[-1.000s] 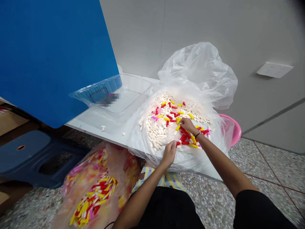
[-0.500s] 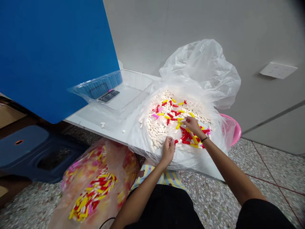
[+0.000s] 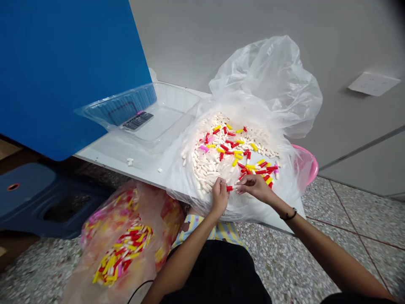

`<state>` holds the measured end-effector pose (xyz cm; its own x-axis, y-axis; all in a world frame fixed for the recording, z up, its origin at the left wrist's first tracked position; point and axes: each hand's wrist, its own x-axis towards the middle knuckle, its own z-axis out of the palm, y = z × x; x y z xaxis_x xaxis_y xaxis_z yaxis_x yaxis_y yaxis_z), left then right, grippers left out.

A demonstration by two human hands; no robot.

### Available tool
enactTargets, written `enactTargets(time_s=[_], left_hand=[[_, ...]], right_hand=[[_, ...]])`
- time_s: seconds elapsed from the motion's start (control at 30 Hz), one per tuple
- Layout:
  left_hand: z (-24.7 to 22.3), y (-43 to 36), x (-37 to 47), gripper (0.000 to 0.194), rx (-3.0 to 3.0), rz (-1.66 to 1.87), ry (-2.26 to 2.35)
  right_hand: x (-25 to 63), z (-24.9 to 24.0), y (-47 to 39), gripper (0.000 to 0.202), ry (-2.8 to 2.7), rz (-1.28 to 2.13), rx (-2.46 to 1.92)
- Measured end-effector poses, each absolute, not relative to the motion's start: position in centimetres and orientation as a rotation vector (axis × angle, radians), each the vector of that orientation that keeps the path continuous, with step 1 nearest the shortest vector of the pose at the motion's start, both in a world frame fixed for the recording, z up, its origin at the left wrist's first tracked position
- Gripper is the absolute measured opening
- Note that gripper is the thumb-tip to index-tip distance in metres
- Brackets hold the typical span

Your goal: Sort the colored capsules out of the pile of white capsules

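My left hand (image 3: 220, 195) is closed in a pinch on a short red plastic tube (image 3: 229, 188) at the near edge of the clear plastic bag (image 3: 177, 179). Close on its right, my right hand (image 3: 255, 187) pinches a small white piece (image 3: 235, 188) against the tube's right end; how far it sits inside cannot be made out. Beyond the hands, many white elongated pieces (image 3: 205, 169) lie heaped on the spread bag. Red, yellow and pink tubes (image 3: 261, 171), some with white ends, are scattered among them and beside my right hand.
A clear plastic tray (image 3: 164, 137) stands left on the white table (image 3: 104, 150), near loose white bits (image 3: 130, 161). Below is a bag of coloured tubes (image 3: 126, 253). A dark blue stool (image 3: 28, 198) stands at left, a pink basin (image 3: 313, 169) at right behind the bag.
My right hand has come from the pile towards me and down to my left hand, bringing a white piece to the red tube. The camera view has shifted slightly.
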<state>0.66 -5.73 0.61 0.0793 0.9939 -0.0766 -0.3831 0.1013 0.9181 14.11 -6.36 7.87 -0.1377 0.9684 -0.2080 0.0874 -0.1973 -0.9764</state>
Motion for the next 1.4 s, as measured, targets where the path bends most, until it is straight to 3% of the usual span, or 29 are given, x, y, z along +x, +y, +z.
enactTargets(time_s=[0.23,0.4,0.6,0.8,0.93,1.07,1.4], left_hand=[[0.8,-5.9,0.5,0.039,0.744,1.365,0.977],[0.4,-5.9,0.2,0.04,0.797,1.329,0.992],[0.7,-5.7,0.1,0.037,0.856,1.242,0.994],[3.1,-3.3,0.7,0.009,1.568,1.155,1.04],[4.4,0.7,2.0,0.028,2.28,0.898,1.207],[4.3,3.6,3.5,0.034,2.563,0.611,1.394],[3.9,4.7,3.9,0.031,2.635,0.569,1.26]], right_hand=[[11.4,5.7,-7.2,0.037,-1.109,1.186,-1.284],[11.2,5.5,-7.0,0.041,-1.142,1.352,-1.288],[11.0,5.5,-6.7,0.041,-1.116,1.232,-1.351],[17.6,6.8,-5.9,0.032,-1.093,0.851,-1.497],[22.7,6.7,-4.4,0.025,-1.387,0.423,-1.884],[23.0,6.4,-2.1,0.026,-1.752,0.115,-2.107],[17.4,4.5,4.3,0.021,-1.887,0.353,-2.056]])
